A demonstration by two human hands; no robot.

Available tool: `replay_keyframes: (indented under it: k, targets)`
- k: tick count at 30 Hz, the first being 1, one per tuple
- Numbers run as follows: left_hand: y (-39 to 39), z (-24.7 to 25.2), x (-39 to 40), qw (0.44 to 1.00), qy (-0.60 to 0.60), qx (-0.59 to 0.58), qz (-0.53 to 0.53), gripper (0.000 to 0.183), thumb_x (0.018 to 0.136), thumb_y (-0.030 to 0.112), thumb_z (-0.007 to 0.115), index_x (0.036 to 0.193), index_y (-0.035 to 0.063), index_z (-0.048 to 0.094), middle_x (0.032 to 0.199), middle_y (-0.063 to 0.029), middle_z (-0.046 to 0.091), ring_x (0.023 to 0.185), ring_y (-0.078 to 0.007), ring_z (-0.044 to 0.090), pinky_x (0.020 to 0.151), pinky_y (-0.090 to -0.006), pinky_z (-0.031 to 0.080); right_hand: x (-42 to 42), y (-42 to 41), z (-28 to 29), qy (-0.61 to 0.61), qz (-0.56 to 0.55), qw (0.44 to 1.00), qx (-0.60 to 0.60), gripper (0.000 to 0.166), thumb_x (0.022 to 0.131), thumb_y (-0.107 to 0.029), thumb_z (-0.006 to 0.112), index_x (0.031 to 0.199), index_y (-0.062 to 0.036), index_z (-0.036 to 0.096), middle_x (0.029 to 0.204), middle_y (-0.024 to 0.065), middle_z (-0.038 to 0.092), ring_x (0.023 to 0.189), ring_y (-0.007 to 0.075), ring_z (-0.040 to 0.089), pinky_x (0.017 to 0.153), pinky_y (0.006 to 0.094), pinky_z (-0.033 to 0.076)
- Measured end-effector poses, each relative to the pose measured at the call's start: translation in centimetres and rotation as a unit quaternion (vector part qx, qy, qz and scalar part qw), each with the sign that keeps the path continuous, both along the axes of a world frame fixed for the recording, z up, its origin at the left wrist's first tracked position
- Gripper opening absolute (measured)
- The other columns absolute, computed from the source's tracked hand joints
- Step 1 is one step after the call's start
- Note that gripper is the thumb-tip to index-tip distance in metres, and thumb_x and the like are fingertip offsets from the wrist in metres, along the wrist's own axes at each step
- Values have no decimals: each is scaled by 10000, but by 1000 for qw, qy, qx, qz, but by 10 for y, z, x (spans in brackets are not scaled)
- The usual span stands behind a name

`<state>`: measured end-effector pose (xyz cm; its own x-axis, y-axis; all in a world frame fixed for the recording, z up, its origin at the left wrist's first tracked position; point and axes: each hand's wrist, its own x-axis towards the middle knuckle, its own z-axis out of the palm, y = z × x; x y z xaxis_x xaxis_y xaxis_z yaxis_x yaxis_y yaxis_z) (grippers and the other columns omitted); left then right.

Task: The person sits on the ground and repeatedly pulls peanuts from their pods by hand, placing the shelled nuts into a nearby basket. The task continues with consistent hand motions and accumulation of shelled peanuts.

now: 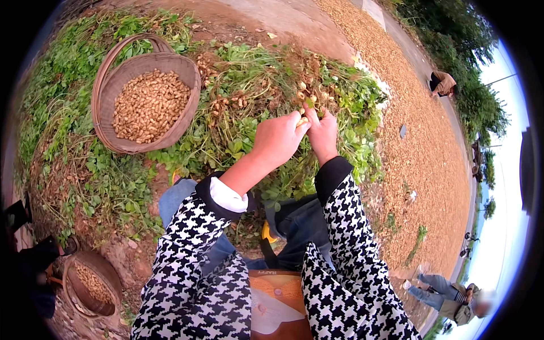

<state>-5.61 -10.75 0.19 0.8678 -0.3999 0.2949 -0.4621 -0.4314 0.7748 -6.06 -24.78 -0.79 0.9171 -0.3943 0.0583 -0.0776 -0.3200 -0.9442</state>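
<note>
My left hand (278,136) and my right hand (321,131) meet at a peanut plant, over a heap of pulled peanut vines (250,91). Pale peanut pods (302,121) show between the fingertips of my left hand. My right hand pinches the plant, its thumb lying against a green leaf. More pods (301,91) and thin roots stick out just beyond the fingers; the rest of the plant blends into the heap. To the left of my hands a woven basket (193,102) with an arched handle stands on the vines, partly filled with peanuts (151,106).
A second basket (114,280) with peanuts stands at lower left, beside a person's dark-clothed leg (38,276). On the right, peanuts (425,182) are spread across the ground. One person (443,83) bends at their far edge; another (450,293) stands at lower right.
</note>
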Motion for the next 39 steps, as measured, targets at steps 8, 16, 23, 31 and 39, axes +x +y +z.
replay_keyframes:
  k: [8, 16, 23, 31, 39]
  targets:
    - [6, -5, 2, 997, 59, -43, -37, 332, 895, 333, 533, 797, 15, 540, 652, -180, 555, 607, -355, 553, 539, -414, 410, 7, 7, -7, -21, -6, 998, -59, 363, 827, -300, 660, 840, 57, 598, 695, 116, 630, 608, 138, 537, 592, 312, 449]
    - [20, -7, 0, 989, 127, -61, -49, 357, 916, 330, 503, 777, 2, 525, 596, -131, 488, 535, -237, 481, 543, -350, 395, 10, 24, 1, -37, -11, 994, -99, 375, 813, -310, 646, 791, 58, 579, 635, 179, 598, 558, 264, 564, 572, 363, 451]
    - [47, 30, -24, 985, 127, -102, -60, 298, 901, 274, 564, 774, 16, 484, 586, -80, 469, 535, -153, 385, 536, -295, 372, 27, -47, -18, -26, -136, 960, -245, 360, 840, -338, 620, 758, 10, 583, 570, 136, 580, 476, 263, 539, 500, 354, 435]
    - [198, -37, 103, 906, -60, 171, 383, 474, 873, 302, 543, 1214, -18, 467, 1146, -217, 531, 1035, -367, 542, 899, -400, 424, 4, -31, 23, 37, 64, 967, 244, 293, 896, -321, 574, 759, -66, 536, 540, -24, 457, 441, 67, 385, 428, 222, 279]
    - [65, -13, 45, 947, 185, -251, -71, 426, 905, 180, 563, 1265, -2, 428, 1193, -132, 538, 1130, -214, 515, 942, -338, 430, -3, -19, 25, 50, 242, 928, 278, 432, 948, -382, 448, 757, -7, 547, 519, -15, 407, 425, 82, 338, 421, 236, 200]
